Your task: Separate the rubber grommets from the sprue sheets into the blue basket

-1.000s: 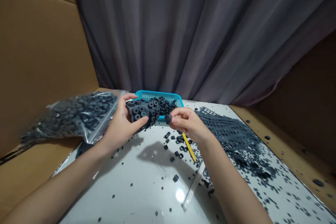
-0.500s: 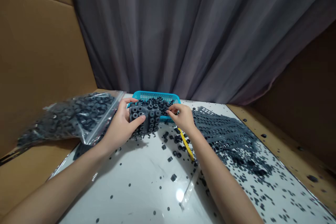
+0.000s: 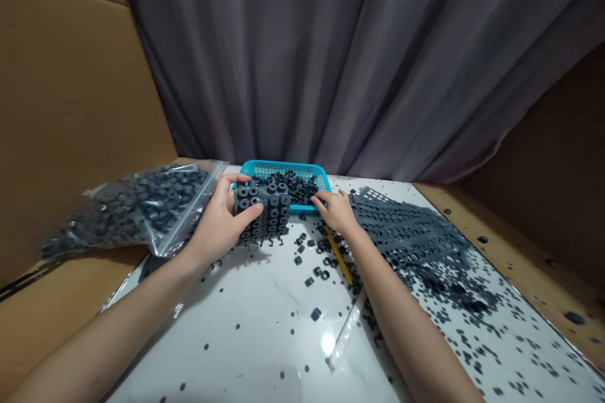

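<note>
Grey curtain (image 3: 331,56) fills the back, cardboard wall (image 3: 61,107) on the left. White glossy tabletop (image 3: 265,340) is littered with small dark rubber rings (image 3: 316,313) and punched-out bits. Clear zip bag (image 3: 127,211) of the same rings lies far left. Pile of stripped grey rubber sheets (image 3: 406,233) sits right of centre. Blue perforated basket (image 3: 283,171) at the back holds loose rings. Left hand (image 3: 217,223) grips a rubber sheet of rings (image 3: 263,211) just in front of the basket, fingers curled over its top edge and thumb pressed on its face. Right hand (image 3: 336,209) rests at the basket's right corner, fingers loosely spread, nothing visibly pinched. Yellow pencil (image 3: 339,256) lies under the right wrist.
</note>
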Tool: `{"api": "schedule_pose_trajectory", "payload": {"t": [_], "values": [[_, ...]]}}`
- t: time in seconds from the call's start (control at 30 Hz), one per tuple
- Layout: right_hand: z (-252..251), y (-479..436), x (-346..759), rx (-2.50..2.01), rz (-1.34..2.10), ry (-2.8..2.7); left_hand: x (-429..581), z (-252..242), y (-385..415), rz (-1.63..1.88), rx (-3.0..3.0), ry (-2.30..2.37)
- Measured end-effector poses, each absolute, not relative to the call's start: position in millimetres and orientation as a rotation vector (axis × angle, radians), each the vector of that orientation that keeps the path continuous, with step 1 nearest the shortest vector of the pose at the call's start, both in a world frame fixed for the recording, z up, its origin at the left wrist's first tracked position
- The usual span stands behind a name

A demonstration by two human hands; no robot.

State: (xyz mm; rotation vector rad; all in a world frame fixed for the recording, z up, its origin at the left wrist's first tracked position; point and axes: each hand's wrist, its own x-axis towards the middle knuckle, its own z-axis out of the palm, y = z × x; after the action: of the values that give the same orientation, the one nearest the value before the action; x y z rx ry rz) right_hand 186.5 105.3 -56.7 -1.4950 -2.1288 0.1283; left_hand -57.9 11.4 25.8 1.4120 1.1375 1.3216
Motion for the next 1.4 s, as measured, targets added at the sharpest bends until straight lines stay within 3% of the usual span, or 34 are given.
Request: {"api": "schedule_pose_trajectory", "payload": {"t": [0.53, 0.77, 0.9, 1.1, 1.4], "values": [[-32.8, 94.9, 186.3, -1.435, 0.076, -2.001, -61.6, 28.5, 10.9, 1.345, 1.492, 1.154], [-19.4, 70.4, 167.7, -1.229, 0.778, -2.493, -64.7, 28.2, 14.5, 1.453, 1.511, 1.168], [-37.6, 63.1, 149.7, -1.49, 0.386, -2.656, -63.1, 31.4, 11.3, 1.43, 1.507, 1.138], [-59.5, 68.4, 147.7, -1.672, 0.18, -2.529, -62.4, 32.3, 8.0, 1.408, 1.488, 1.122], [-54.9, 85.6, 177.1, -1.572, 0.379, -2.478, -61.7, 36.0, 8.0, 1.443, 1.46, 1.086]]}}
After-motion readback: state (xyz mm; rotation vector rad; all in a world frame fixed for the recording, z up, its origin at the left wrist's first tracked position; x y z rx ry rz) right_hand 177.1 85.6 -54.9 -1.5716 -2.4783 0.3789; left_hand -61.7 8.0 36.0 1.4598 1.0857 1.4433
